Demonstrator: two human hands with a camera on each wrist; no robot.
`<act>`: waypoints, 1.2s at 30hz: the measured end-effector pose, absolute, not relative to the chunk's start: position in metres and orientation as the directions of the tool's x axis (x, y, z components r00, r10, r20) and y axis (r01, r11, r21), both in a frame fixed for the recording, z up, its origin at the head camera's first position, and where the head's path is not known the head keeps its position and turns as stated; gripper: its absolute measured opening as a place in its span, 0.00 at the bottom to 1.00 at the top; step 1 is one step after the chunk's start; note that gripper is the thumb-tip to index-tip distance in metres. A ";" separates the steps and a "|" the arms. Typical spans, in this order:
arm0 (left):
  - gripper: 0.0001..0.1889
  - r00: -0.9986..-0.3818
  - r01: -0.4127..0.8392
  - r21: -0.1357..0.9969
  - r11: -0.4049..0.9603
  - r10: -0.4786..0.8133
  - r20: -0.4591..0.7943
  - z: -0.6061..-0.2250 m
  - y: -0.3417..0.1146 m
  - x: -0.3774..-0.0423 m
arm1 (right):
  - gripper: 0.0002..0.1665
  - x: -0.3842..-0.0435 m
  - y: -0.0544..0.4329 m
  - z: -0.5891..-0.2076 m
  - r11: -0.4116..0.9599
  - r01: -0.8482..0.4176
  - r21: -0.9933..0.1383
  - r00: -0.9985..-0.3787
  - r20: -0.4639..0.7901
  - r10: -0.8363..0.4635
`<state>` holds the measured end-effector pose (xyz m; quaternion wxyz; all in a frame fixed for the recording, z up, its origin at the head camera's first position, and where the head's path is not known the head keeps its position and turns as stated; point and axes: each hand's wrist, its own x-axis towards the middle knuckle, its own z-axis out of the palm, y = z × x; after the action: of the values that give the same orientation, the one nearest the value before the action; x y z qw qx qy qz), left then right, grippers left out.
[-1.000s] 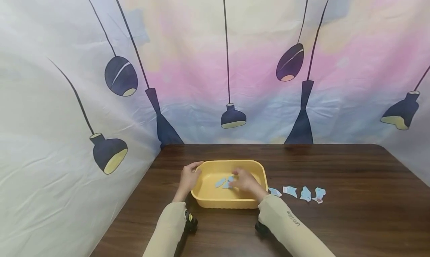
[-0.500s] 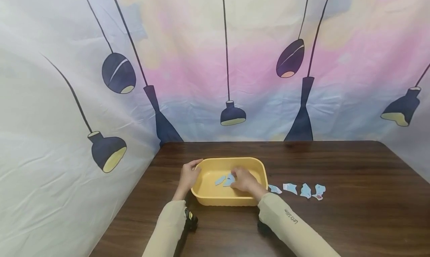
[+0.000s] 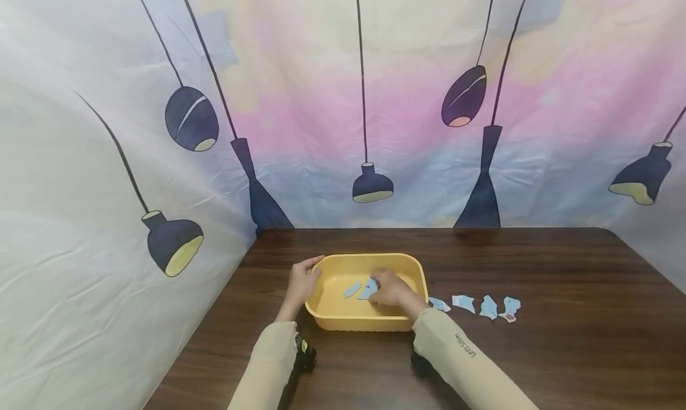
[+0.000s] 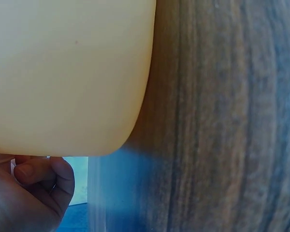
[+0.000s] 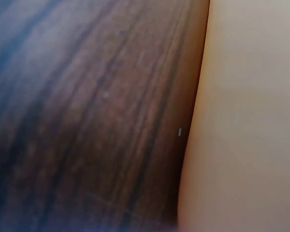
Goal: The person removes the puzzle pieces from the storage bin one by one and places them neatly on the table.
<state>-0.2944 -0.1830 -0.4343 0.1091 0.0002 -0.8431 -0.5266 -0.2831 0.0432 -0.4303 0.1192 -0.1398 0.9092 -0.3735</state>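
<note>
A yellow plastic basin (image 3: 364, 324) stands on the table, and two light blue, irregular flat pieces show inside it. My left hand (image 3: 301, 286) holds the basin's left rim; the left wrist view shows its curled fingers (image 4: 63, 176) against the basin wall (image 4: 67, 96). Reaching over the right side, my right hand (image 3: 392, 290) pinches the right edge of the larger blue piece (image 3: 368, 288) near the basin floor. To its left lies the narrower blue piece (image 3: 352, 290). Only the basin's outer wall (image 5: 251, 116) and tabletop fill the right wrist view, so that hand is out of sight there.
Right of the basin, several ragged light blue pieces lie in a row on the dark wooden table (image 3: 579, 350), among them one piece (image 3: 488, 307) near the row's middle. A cloth backdrop (image 3: 418, 130) with printed lamps hangs behind the table.
My right hand's fingers have closed in on the larger blue piece, whose outline looked split by a gap a second ago. The left hand and the basin have stayed put.
</note>
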 end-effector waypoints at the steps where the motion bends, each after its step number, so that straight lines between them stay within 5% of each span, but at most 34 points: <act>1: 0.19 -0.976 0.115 0.888 0.446 -0.116 0.185 -0.434 -0.183 -0.295 | 0.39 -0.283 0.043 -0.431 0.674 -0.161 -0.721 -0.935 -0.106 -0.337; 24: 0.18 -0.977 0.092 0.881 0.464 -0.127 0.169 -0.441 -0.183 -0.292 | 0.31 -0.276 0.051 -0.432 0.375 -0.139 -0.917 -0.941 0.005 -0.339; 36: 0.18 -0.974 0.127 0.875 0.467 -0.110 0.200 -0.436 -0.184 -0.296 | 0.31 -0.271 0.080 -0.411 0.365 -0.219 -0.905 -0.955 0.121 -0.271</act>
<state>-0.2958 -0.1841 -0.4364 0.1147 -0.0048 -0.8488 -0.5160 -0.2715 0.0803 -0.4111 0.0242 -0.1484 0.8257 -0.5437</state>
